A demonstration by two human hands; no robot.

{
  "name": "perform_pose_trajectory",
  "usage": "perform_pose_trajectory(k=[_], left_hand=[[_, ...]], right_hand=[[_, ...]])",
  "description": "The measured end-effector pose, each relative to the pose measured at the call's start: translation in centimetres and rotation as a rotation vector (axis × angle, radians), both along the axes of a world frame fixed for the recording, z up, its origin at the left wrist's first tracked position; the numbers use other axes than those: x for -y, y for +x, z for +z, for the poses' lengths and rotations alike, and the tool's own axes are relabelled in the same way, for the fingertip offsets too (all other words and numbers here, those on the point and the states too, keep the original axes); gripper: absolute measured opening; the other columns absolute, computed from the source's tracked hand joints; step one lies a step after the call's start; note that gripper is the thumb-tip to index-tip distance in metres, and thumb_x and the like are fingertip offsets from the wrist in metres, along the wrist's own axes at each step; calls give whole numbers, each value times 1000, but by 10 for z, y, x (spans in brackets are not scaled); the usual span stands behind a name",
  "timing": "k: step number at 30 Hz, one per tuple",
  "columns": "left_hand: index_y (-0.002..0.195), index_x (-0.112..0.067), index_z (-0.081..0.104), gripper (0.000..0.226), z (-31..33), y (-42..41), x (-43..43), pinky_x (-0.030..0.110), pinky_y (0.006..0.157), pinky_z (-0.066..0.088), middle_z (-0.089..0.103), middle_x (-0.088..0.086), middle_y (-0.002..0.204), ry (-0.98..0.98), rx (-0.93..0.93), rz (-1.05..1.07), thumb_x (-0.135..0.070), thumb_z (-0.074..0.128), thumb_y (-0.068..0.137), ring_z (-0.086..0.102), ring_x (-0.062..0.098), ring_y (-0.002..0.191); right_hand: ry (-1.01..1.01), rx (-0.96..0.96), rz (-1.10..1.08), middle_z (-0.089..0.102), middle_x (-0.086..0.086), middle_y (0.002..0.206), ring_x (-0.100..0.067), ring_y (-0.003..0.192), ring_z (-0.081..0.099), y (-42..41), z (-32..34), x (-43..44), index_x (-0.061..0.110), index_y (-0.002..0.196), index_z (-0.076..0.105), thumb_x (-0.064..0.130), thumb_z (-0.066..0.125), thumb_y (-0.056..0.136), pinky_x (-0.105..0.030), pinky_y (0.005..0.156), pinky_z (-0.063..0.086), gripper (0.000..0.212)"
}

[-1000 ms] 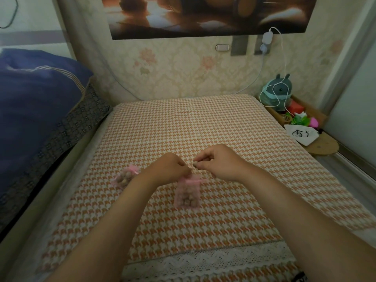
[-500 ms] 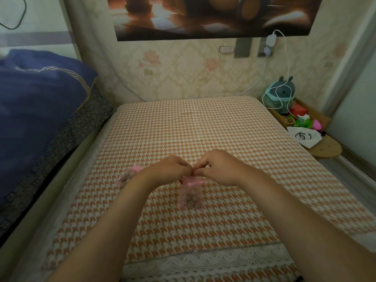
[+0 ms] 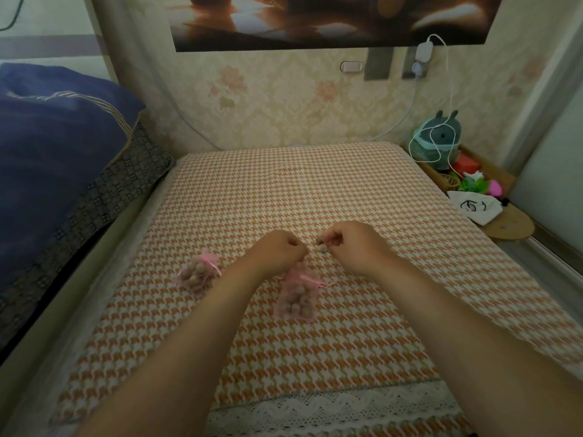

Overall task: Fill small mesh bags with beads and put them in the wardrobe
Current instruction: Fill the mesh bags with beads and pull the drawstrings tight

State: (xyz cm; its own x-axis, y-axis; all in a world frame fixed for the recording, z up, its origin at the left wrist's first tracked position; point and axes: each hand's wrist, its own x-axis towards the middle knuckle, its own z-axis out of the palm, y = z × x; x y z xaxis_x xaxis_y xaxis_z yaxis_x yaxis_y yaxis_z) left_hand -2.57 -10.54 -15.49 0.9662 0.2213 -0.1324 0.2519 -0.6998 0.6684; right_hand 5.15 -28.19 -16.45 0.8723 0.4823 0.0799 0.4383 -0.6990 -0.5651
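Observation:
A pink mesh bag (image 3: 297,298) holding several brown beads lies on the orange houndstooth bed cover (image 3: 315,190), just below my hands. My left hand (image 3: 277,250) is curled and pinches the top of this bag. My right hand (image 3: 350,244) pinches a bead or two (image 3: 321,244) at its fingertips, a little to the right of the bag's mouth. A second pink mesh bag (image 3: 199,274), filled with beads and tied with a ribbon, lies to the left beside my left forearm.
A blue quilt (image 3: 53,146) is piled on the left over a dark patterned cloth. At the right, a wooden bedside shelf (image 3: 508,227) carries a teal toy (image 3: 437,140), a white pouch (image 3: 474,208) and small colourful items. A white charger cable hangs from the wall.
My hands were together at the bag's top half a second ago. They have since parted slightly, and my right hand shows beads at its fingertips.

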Motion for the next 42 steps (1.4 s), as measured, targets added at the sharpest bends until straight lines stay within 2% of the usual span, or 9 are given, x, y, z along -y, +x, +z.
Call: perform_pose_trajectory(k=[4, 9, 15, 19, 22, 26, 33, 39, 42], left_hand=[[108, -29, 68, 19, -12, 14, 4, 31, 71, 58, 68, -8, 100, 118, 67, 38, -28, 58, 92, 66, 11, 81], [123, -26, 68, 32, -24, 28, 13, 32, 88, 53, 70, -2, 118, 221, 94, -7, -28, 58, 92, 64, 18, 106], [110, -25, 73, 24, -27, 34, 18, 36, 79, 55, 71, 3, 103, 296, 115, -46, -33, 61, 91, 65, 24, 97], [104, -22, 73, 17, -29, 33, 13, 33, 85, 53, 71, 1, 105, 175, 167, -9, -27, 68, 88, 65, 20, 98], [93, -24, 70, 8, -26, 29, 8, 29, 76, 52, 72, -4, 92, 11, 210, 25, -30, 72, 88, 66, 14, 87], [85, -24, 72, 10, -18, 20, 4, 25, 68, 51, 73, -7, 84, -88, 231, 27, -33, 73, 88, 67, 7, 80], [86, -25, 66, 18, -13, -1, -7, 29, 66, 50, 70, -7, 82, -7, 97, -44, -38, 58, 96, 64, 14, 71], [76, -28, 69, 26, -7, -15, -8, 25, 63, 42, 64, -10, 73, 38, -33, -139, -40, 57, 95, 59, 8, 69], [70, -15, 70, 33, 2, -20, -7, 25, 60, 41, 64, -3, 67, 46, -69, -126, -34, 56, 94, 55, 11, 63]], right_hand=[[-86, 61, -12, 70, 14, 100, -10, 89, 65, 4, -6, -6, 36, 109, 74, 25, 62, 95, -28, 68, 49, 21], [-137, 95, -1, 73, 12, 106, -14, 92, 66, 8, -12, -11, 38, 113, 73, 20, 57, 95, -28, 69, 49, 31], [-17, 16, 5, 77, 9, 100, -14, 89, 69, 12, -18, -15, 36, 103, 79, 18, 63, 92, -37, 80, 59, 26], [161, -97, 17, 76, 12, 91, -5, 87, 70, 15, -21, -12, 30, 95, 80, 20, 77, 85, -27, 81, 57, 14], [231, -115, 23, 72, 16, 82, 0, 83, 68, 12, -16, -11, 36, 87, 75, 17, 79, 83, -15, 71, 49, 20], [271, -95, 50, 71, 16, 83, 4, 79, 66, 4, -9, -12, 39, 88, 72, 30, 84, 80, -12, 68, 48, 17], [201, -180, 46, 75, 10, 84, -9, 82, 71, -7, -3, -14, 33, 83, 73, 29, 80, 85, -34, 78, 59, 8], [140, -331, 116, 78, -2, 85, -12, 51, 67, -25, 8, -11, 21, 91, 71, 21, 73, 93, -22, 49, 51, 3], [127, -371, 164, 79, -1, 81, -10, 40, 60, -34, 17, -10, 25, 87, 65, 21, 67, 97, -16, 43, 44, 12]])
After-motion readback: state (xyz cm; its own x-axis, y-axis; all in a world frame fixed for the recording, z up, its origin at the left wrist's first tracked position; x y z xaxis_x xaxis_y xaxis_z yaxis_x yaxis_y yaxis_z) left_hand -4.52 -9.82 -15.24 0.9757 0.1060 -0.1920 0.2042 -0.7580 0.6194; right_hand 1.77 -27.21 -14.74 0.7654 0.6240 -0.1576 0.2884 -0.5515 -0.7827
